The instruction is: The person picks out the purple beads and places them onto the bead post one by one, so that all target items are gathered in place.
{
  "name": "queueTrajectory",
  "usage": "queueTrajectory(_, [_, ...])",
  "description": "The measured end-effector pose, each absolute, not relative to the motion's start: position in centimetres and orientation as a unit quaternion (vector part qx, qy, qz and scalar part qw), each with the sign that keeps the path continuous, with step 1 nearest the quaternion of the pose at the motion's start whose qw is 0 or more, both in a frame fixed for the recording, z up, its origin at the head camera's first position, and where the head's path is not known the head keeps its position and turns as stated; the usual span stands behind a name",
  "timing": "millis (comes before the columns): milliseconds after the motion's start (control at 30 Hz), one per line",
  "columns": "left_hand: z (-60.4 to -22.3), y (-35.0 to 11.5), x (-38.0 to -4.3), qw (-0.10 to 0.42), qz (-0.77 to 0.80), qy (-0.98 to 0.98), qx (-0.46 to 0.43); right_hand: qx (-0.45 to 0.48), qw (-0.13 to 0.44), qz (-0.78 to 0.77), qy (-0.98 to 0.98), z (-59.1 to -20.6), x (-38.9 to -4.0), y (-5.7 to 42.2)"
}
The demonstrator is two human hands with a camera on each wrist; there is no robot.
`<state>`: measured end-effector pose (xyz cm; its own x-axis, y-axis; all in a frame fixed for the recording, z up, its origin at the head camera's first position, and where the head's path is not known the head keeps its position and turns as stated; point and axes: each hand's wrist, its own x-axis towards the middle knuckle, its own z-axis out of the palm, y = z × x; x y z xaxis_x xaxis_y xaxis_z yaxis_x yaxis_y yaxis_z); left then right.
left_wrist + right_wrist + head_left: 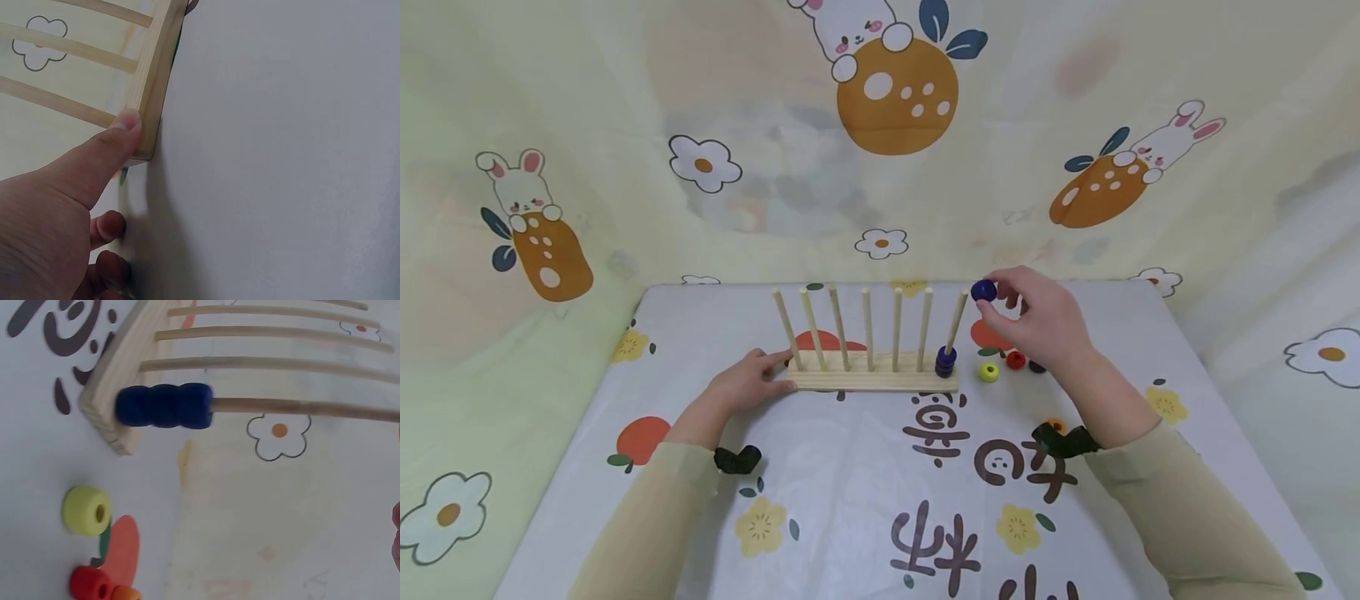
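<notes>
A wooden peg rack [872, 381] with several upright pegs stands on the table. Three dark blue beads [164, 406] are stacked at the foot of its rightmost peg [957, 323]. My left hand [741, 387] grips the rack's left end; in the left wrist view the thumb [103, 153] presses the wood beside a peg. My right hand [1037, 312] pinches another blue bead [983, 291] just right of the rightmost peg's top, apart from the stack. Only bits of that hand's fingers [396, 540] show in the right wrist view, where the held bead is out of sight.
Right of the rack lie a yellow-green bead [988, 372], a red bead [1016, 360] and a dark bead [1037, 367]. An orange bead [1057, 426] lies by the right wrist, partly hidden by a black strap piece [1066, 442]. A patterned cloth [842, 467] covers the table.
</notes>
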<state>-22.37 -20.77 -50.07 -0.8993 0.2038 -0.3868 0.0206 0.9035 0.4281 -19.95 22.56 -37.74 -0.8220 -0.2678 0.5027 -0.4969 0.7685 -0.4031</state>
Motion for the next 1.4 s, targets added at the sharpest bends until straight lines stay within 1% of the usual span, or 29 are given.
queueTrajectory(100, [-49.9, -20.4, -22.4, 0.217, 0.211, 0.951, 0.059, 0.208, 0.211, 0.268, -0.917, -36.9, -19.9, 22.2])
queueTrajectory(300, [-50.1, -20.4, -22.4, 0.216, 0.21, 0.952, 0.061, 0.201, 0.184, 0.273, -0.923, -36.2, -19.7, 21.4])
queueTrajectory(667, [-50.3, -20.7, -22.5, 0.214, 0.203, 0.954, 0.058, 0.212, 0.184, 0.274, -0.92, -36.8, -20.0, 20.6])
queueTrajectory(867, [-50.3, -20.7, -22.5, 0.215, 0.2, 0.954, 0.059, 0.2, 0.174, 0.277, -0.924, -37.5, -20.0, 20.5])
queueTrajectory(1167, [-50.0, -20.8, -22.4, 0.209, 0.198, 0.955, 0.065, 0.193, 0.176, 0.277, -0.925, -37.9, -20.2, 20.4])
queueTrajectory(1400, [-50.0, -20.6, -22.4, 0.217, 0.199, 0.954, 0.06, 0.179, 0.166, 0.28, -0.928, -37.9, -20.0, 20.4])
